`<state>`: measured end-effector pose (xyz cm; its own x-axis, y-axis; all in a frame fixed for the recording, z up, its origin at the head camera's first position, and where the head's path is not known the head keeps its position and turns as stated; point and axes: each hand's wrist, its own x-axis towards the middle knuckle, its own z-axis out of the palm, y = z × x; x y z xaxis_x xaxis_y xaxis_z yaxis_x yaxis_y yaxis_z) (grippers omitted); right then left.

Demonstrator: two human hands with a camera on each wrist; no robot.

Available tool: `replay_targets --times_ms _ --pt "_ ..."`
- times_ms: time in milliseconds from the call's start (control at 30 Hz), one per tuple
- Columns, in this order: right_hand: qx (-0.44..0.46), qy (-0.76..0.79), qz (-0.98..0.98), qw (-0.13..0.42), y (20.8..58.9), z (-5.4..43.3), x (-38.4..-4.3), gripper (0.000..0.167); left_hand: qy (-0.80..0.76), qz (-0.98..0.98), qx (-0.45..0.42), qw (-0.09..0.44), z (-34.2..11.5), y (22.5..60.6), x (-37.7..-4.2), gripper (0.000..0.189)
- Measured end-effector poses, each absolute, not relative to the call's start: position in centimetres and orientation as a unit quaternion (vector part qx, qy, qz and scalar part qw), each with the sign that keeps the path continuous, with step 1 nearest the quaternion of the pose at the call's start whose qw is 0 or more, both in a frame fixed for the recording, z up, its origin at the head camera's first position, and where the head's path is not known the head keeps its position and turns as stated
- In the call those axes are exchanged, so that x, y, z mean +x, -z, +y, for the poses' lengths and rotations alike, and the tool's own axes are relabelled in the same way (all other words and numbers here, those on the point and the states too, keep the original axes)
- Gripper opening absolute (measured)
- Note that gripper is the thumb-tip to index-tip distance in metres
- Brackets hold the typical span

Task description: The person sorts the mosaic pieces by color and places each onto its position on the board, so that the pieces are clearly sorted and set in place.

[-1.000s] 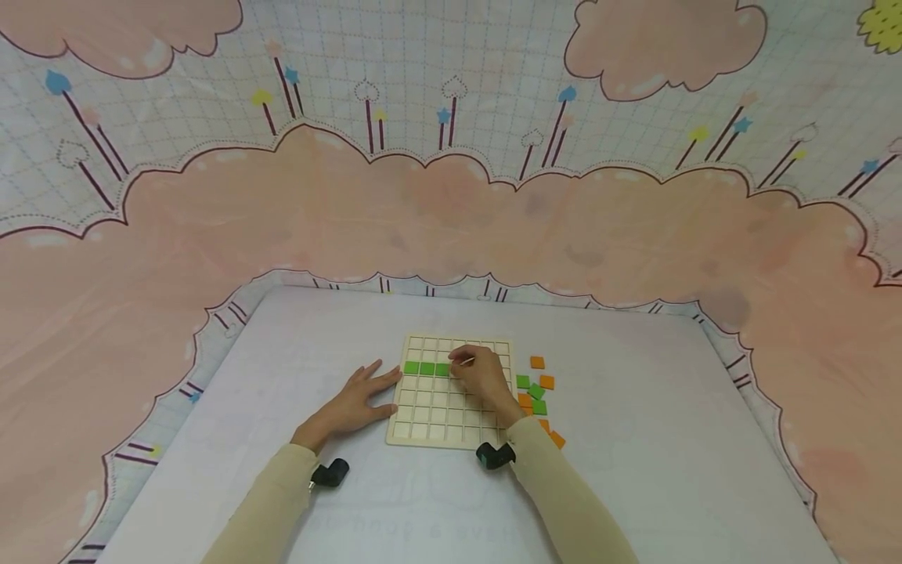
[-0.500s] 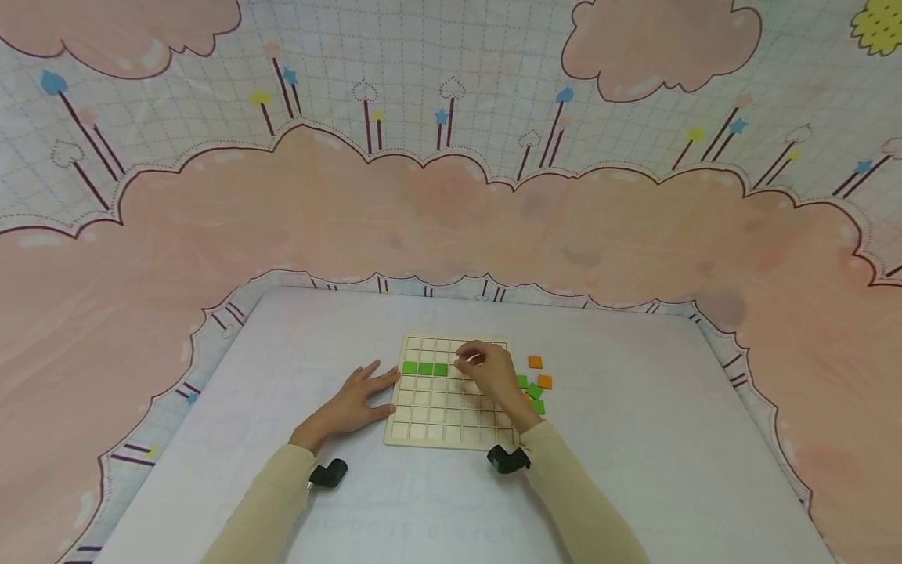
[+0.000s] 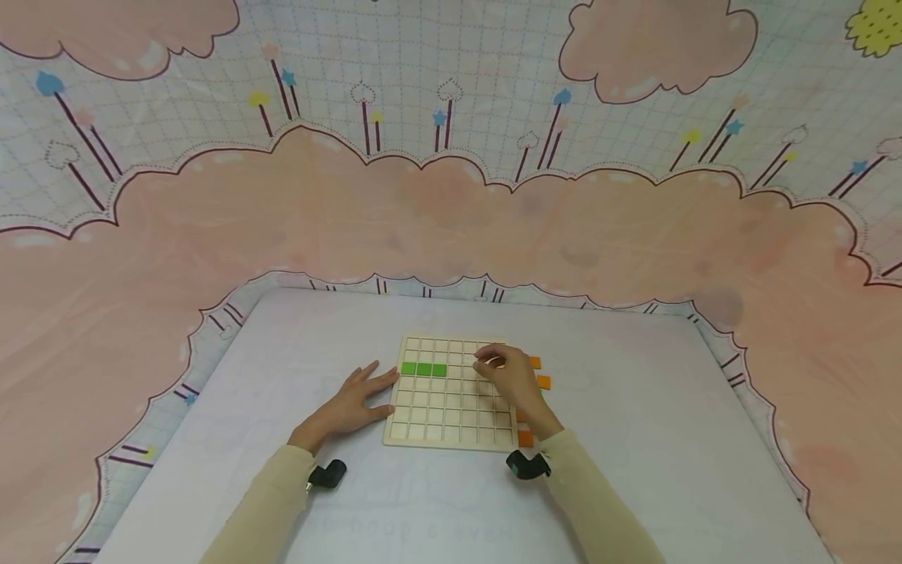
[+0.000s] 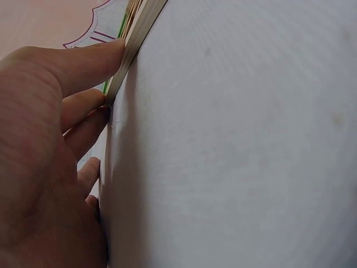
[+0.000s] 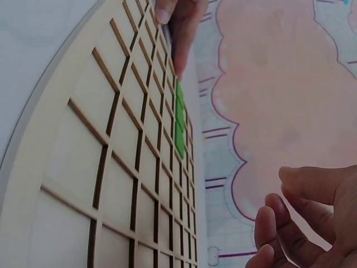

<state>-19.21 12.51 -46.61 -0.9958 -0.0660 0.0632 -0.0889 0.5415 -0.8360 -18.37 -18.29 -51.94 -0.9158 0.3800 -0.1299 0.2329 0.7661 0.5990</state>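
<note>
A square pale wooden grid board (image 3: 454, 407) lies flat on the white table. Three green square tiles (image 3: 424, 369) sit side by side in one of its rows, starting at the left edge. My left hand (image 3: 362, 399) rests at the board's left side, thumb and fingertips touching its edge, as the left wrist view also shows at the board edge (image 4: 131, 61). Above the board's upper right part hovers my right hand (image 3: 510, 376). In the right wrist view its thumb and fingers (image 5: 312, 181) are loosely bent and apart, with nothing between them.
Several loose orange tiles (image 3: 543, 382) lie along the board's right side, some partly covered by the right hand and forearm. A bit of green shows there too. The white table (image 3: 648, 407) extends on both sides, with a patterned pink cloth (image 3: 451, 219) behind it.
My right hand has moved away from the third green tile, rightward across the board, and now covers more of the loose tiles. The left hand has stayed at the board's edge.
</note>
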Motion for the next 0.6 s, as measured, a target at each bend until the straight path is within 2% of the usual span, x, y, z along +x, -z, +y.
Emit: replay_targets --times_ms 333,600 --pt "0.049 -0.467 -0.882 0.031 46.8 14.8 -18.6 0.019 -0.304 0.929 0.171 0.122 -18.3 52.1 -18.4 0.067" --pt "0.016 -0.446 -0.894 0.031 47.5 16.5 -18.3 0.019 -0.301 0.93 0.174 0.119 -18.4 52.0 -18.3 0.066"
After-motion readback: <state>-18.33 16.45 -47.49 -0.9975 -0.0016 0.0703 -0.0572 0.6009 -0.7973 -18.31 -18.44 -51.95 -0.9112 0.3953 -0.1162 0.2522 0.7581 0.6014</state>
